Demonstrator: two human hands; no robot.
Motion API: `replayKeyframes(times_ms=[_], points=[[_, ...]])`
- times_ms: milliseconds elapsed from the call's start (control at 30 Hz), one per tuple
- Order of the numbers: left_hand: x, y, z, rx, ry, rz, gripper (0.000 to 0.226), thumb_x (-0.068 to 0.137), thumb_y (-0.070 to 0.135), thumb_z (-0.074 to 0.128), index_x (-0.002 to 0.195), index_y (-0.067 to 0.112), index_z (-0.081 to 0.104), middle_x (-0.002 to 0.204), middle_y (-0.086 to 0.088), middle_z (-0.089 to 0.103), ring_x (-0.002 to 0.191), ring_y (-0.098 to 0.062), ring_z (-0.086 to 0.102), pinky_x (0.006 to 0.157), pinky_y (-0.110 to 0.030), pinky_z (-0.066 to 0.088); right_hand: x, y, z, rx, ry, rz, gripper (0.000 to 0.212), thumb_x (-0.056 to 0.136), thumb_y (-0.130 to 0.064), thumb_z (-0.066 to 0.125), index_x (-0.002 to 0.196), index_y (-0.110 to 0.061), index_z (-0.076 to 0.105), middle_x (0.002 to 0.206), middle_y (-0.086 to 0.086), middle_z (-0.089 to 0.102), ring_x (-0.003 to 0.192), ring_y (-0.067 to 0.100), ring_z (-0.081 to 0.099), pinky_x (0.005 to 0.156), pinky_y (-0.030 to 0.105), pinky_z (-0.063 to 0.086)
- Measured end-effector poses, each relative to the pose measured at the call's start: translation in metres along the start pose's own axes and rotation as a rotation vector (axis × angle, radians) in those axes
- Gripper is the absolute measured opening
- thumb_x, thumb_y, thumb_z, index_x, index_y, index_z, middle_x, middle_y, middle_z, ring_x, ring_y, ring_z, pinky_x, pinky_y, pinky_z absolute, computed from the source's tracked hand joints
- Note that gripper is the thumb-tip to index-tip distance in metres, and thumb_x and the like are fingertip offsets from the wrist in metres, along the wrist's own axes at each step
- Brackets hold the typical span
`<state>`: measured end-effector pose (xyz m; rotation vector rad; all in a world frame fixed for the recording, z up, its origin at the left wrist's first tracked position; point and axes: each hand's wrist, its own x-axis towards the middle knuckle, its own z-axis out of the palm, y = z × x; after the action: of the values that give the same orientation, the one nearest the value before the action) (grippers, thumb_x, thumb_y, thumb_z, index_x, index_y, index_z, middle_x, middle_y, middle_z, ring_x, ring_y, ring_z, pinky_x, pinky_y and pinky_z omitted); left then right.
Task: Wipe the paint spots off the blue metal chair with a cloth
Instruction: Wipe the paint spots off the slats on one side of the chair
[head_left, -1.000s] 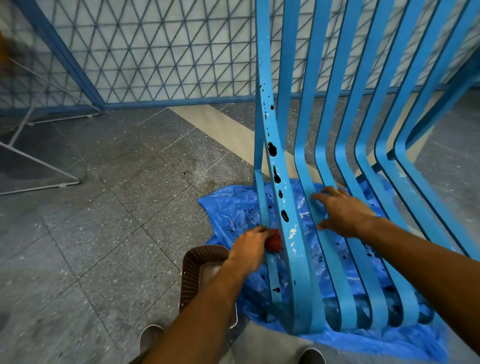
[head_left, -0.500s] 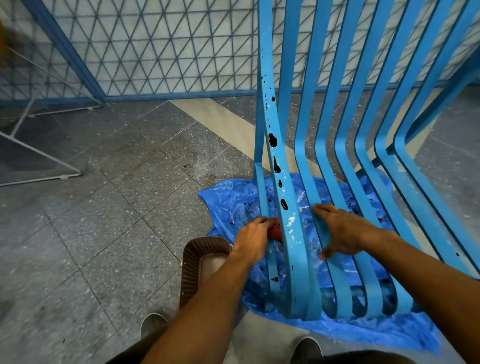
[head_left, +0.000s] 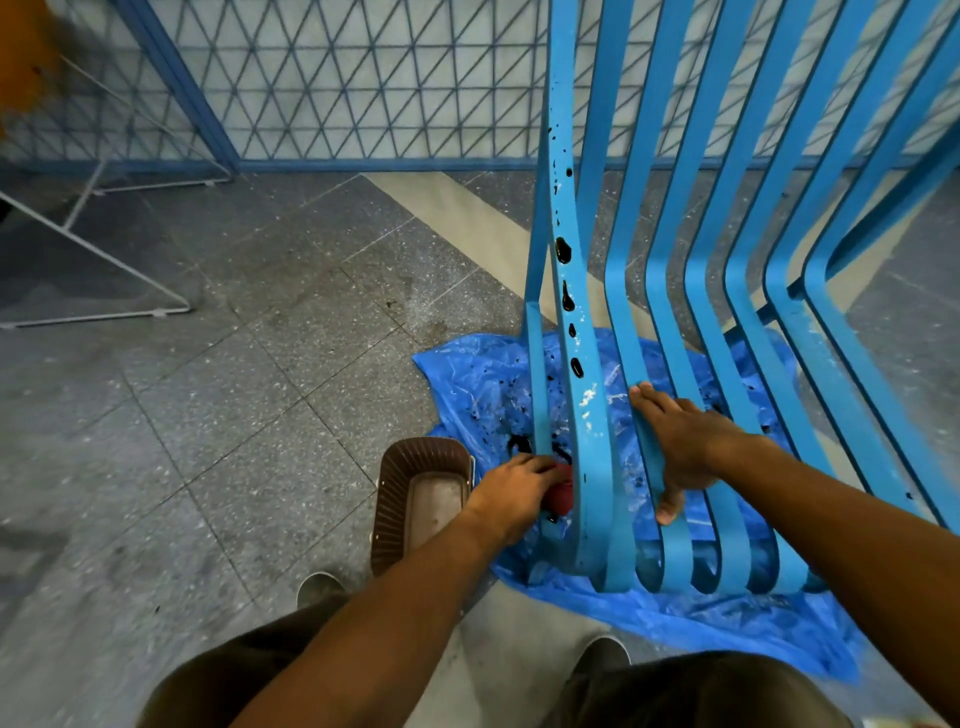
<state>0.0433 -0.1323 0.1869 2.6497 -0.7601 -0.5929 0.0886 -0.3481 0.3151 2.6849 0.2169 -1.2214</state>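
Brown tray (head_left: 387, 499) on floor, just left of left hand. Left hand (head_left: 511, 491) now lower on outer slat than 1 s ago, down near bottom curve. Fingers curl round red cloth (head_left: 561, 493), pressing it against slat's left edge. Blue metal chair (head_left: 592, 467) sits on blue plastic sheet (head_left: 467, 374). 4 large black paint spots (head_left: 563, 249) sit higher up same slat, above cloth. Right hand (head_left: 685, 452) also lower than before: palm down across 2 slats, fingers extended, thumb pointing back toward person, nothing grasped.
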Motion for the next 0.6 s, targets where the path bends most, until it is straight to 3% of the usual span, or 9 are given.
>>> replayKeyframes(times_ms=[67,167,267,367,467,600], points=[[-0.006,-0.001,-0.002,0.005,-0.037,0.016,0.066,0.084,-0.001,0.063,0.144,0.023,0.049,0.147,0.000,0.048,0.133,-0.028,0.044,0.099,-0.045,0.049,-0.003,-0.001,0.001,0.005,0.013,0.012,0.169,0.044,-0.053,0.095,0.152,-0.020,-0.030,0.164,-0.007,-0.027,0.154,0.029,0.002,0.118,0.054,0.028],[-0.011,-0.008,-0.004,-0.152,0.040,-0.035,0.065,0.081,-0.001,0.063,0.136,0.035,0.056,0.138,0.005,0.058,0.123,-0.023,0.056,0.094,-0.037,0.049,-0.005,-0.005,-0.001,0.007,0.034,0.028,0.167,0.046,-0.049,0.096,0.153,-0.018,-0.029,0.164,-0.007,-0.026,0.154,0.029,0.004,0.116,0.053,0.031],[-0.019,-0.011,0.000,-0.463,0.198,-0.208,0.054,0.082,0.002,0.067,0.128,0.031,0.064,0.121,0.001,0.069,0.108,-0.020,0.065,0.089,-0.033,0.052,-0.006,-0.007,-0.001,0.013,0.035,0.034,0.170,0.043,-0.049,0.097,0.153,-0.018,-0.028,0.165,-0.007,-0.024,0.154,0.029,0.004,0.116,0.055,0.031],[-0.030,-0.003,0.010,-0.744,0.194,-0.285,0.046,0.081,0.002,0.072,0.121,0.025,0.070,0.103,-0.004,0.075,0.087,-0.021,0.071,0.079,-0.037,0.059,-0.007,-0.008,-0.002,0.010,0.044,0.034,0.169,0.043,-0.049,0.097,0.153,-0.017,-0.028,0.165,-0.007,-0.024,0.154,0.029,0.003,0.115,0.057,0.032],[-0.038,0.003,0.020,-0.592,0.153,-0.186,0.041,0.082,0.009,0.073,0.119,0.027,0.071,0.110,0.001,0.073,0.097,-0.016,0.069,0.087,-0.032,0.056,-0.007,-0.010,-0.003,-0.001,0.050,0.032,0.168,0.044,-0.049,0.096,0.153,-0.015,-0.027,0.165,-0.005,-0.023,0.154,0.029,0.003,0.115,0.055,0.031],[-0.025,0.005,0.019,-0.404,0.143,-0.162,0.039,0.084,0.019,0.071,0.123,0.026,0.069,0.122,-0.001,0.066,0.110,-0.024,0.064,0.094,-0.036,0.051,-0.006,-0.009,-0.003,0.003,0.044,0.034,0.170,0.042,-0.050,0.096,0.153,-0.015,-0.027,0.165,-0.005,-0.023,0.154,0.030,0.002,0.116,0.056,0.030]])
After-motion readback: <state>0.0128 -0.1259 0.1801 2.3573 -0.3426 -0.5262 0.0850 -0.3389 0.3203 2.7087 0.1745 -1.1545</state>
